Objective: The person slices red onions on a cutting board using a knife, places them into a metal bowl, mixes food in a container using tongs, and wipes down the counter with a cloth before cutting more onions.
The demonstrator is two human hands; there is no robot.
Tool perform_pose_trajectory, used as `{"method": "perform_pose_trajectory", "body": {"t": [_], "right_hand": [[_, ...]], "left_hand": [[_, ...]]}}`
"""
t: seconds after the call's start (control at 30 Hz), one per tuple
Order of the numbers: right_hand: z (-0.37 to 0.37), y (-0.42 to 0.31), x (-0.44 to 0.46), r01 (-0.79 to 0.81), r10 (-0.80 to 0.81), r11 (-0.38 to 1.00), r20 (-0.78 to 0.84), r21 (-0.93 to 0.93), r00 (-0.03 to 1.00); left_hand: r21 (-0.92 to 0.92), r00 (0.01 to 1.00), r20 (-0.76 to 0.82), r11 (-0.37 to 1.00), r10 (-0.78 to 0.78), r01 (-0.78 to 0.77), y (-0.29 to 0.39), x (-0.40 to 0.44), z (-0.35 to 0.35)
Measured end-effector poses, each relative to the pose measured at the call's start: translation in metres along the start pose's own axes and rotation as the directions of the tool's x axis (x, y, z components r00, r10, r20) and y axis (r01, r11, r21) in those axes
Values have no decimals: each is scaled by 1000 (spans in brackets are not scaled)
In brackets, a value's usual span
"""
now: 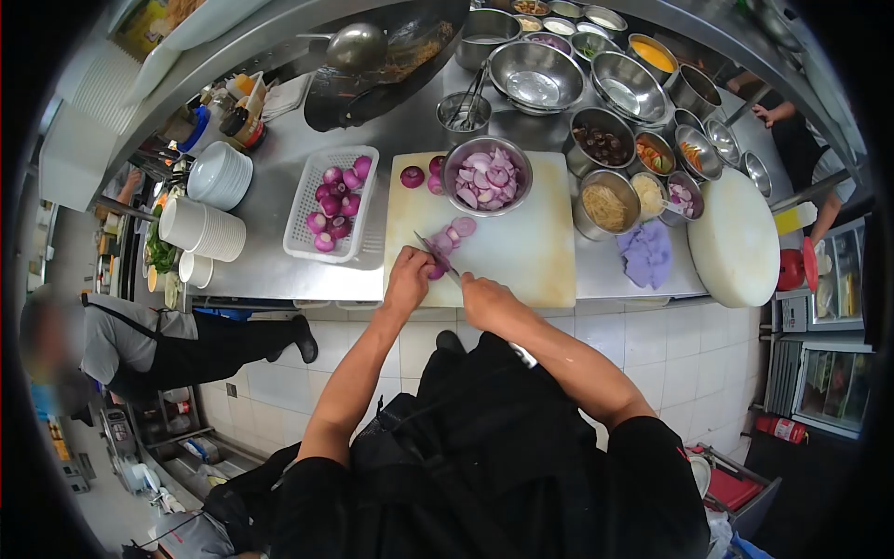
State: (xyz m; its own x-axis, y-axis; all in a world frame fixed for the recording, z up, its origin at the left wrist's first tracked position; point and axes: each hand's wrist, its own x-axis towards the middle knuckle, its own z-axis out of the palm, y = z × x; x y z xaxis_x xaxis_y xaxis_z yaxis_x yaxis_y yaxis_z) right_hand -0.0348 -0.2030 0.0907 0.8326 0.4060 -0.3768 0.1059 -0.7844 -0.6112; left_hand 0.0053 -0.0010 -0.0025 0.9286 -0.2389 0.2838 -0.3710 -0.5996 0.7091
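My right hand (487, 300) grips the handle of a knife (447, 266), whose blade points away to the upper left over the cutting board (531, 252). Against the blade, my left hand (410, 277) is closed on a red onion (437, 270), mostly hidden by the fingers. Cut onion slices (458, 229) lie just beyond the blade. Further back on the board stands a steel bowl (528, 179) filled with onion pieces (486, 177). Whole peeled red onions (413, 176) sit left of that bowl. A white basket (296, 235) left of the board holds several more onions.
A large wok (326, 102) with a ladle (356, 48) is at the back left. Steel bowls (535, 76) and pots of ingredients (607, 200) crowd the right. A purple cloth (644, 253) lies beside a round board (736, 238). Another person (140, 340) is at the left.
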Motion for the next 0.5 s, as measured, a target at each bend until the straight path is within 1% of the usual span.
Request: {"method": "perform_pose_trajectory", "body": {"t": [0.07,0.1,0.2,0.3,0.37,0.5], "right_hand": [[-1,1,5,0,0,999,-6,-32,1000],[-3,-3,4,-1,1,999,-6,-44,1000],[-14,-13,-10,-20,20,1000,-10,3,1000],[0,-7,4,-19,19,1000,30,6,999],[2,-4,8,5,-5,1000,11,-22,1000],[-13,-17,-9,-4,4,1000,21,-27,1000]], "left_hand": [[-30,1000,-8,999,-13,13,-2,-1,0],[-14,1000,-8,1000,4,-4,-1,-1,-2],[13,999,-8,999,36,-36,4,0,-5],[10,999,-21,1000,29,-29,4,-4,-4],[-7,999,-35,999,42,-42,-2,-5,-3],[0,998,-37,999,48,-48,1,-5,-4]]}}
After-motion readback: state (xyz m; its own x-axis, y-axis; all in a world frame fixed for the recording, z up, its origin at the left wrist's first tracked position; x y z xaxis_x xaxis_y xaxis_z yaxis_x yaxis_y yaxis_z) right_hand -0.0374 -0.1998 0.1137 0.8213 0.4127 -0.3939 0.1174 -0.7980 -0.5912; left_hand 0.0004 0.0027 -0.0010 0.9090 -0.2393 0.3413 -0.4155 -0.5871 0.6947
